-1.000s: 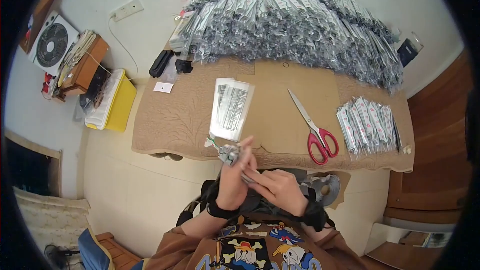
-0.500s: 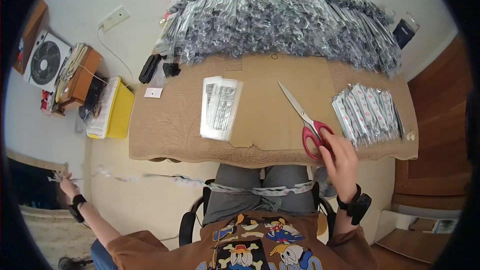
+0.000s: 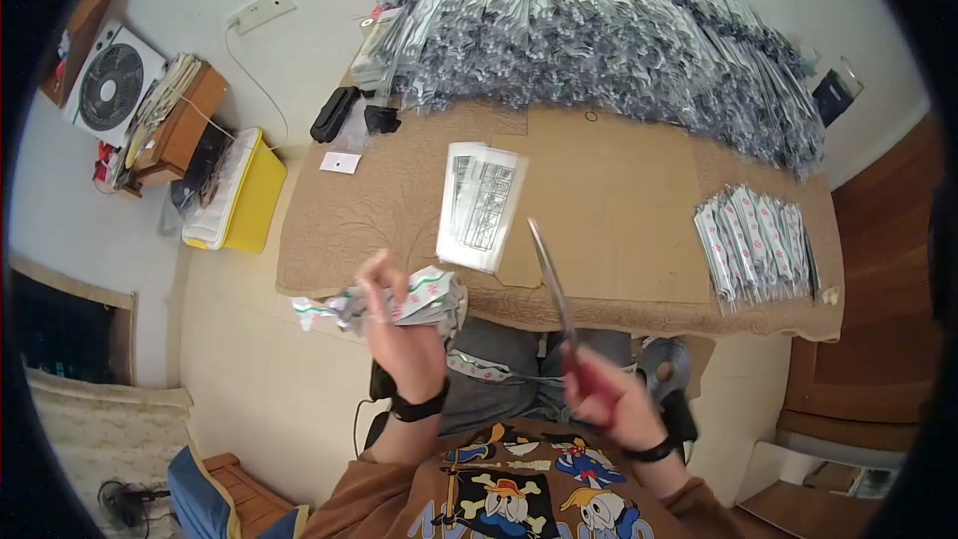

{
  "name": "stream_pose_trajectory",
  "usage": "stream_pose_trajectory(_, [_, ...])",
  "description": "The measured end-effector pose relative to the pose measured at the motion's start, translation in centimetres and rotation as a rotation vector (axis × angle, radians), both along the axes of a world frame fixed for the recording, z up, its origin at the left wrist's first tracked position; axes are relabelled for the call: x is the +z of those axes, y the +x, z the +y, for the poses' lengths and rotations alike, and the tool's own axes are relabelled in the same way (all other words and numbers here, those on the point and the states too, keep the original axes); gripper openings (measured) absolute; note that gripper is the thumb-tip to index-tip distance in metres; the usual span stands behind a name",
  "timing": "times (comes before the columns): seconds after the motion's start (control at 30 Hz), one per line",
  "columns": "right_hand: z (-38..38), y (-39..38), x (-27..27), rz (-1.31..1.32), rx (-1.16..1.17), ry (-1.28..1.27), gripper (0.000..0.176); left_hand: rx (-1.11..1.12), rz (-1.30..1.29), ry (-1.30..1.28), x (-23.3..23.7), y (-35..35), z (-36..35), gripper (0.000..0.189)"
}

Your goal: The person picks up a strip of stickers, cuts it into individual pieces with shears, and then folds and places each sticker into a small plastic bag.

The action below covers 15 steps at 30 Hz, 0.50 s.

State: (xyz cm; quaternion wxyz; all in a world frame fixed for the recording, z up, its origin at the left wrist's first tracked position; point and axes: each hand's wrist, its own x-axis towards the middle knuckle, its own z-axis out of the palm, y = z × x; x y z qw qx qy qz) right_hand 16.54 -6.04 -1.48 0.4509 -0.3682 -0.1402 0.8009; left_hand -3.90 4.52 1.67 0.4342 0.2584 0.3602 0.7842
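In the head view, my left hand (image 3: 402,339) is closed round a bunched white strip (image 3: 429,289) printed with green waves and pink marks. Its folds hang at the table's front edge. A further length of strip (image 3: 479,367) runs from there across the lap. My right hand (image 3: 619,404) grips red-handled scissors (image 3: 559,304) above the lap, blades pointing up and away; motion blurs both. On the table lie clear packets with black print (image 3: 484,205), left of centre. At the right is a row of patterned packets (image 3: 755,245).
A large heap of clear-wrapped packets (image 3: 599,50) fills the table's back. A cardboard sheet (image 3: 619,210) covers the middle of the tabletop. A black case (image 3: 334,115) and a white card (image 3: 340,163) lie at left. A grey roll (image 3: 667,369) is near the right knee.
My right hand has lifted the scissors off the table and drawn them towards the lap. My left hand has come from far left to the table's front edge, with the strip gathered in it.
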Motion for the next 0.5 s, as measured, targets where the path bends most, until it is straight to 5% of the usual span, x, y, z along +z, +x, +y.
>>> stream_pose_trajectory(0.07, [-1.8,-2.1,-1.1,-0.032,0.251,0.44,0.082,0.03,0.073,0.028,-0.4,1.1,0.2,0.03])
stream_pose_trajectory(0.23, [-2.3,-4.0,-2.2,-0.173,0.438,0.385,0.091,0.088,0.356,0.057,-1.9,2.2,-0.3,0.03])
stream_pose_trajectory(0.5, [0.2,-3.7,0.3,-0.344,0.325,0.416,0.06,-0.072,0.47,0.004,-2.4,3.2,-1.1,0.03])
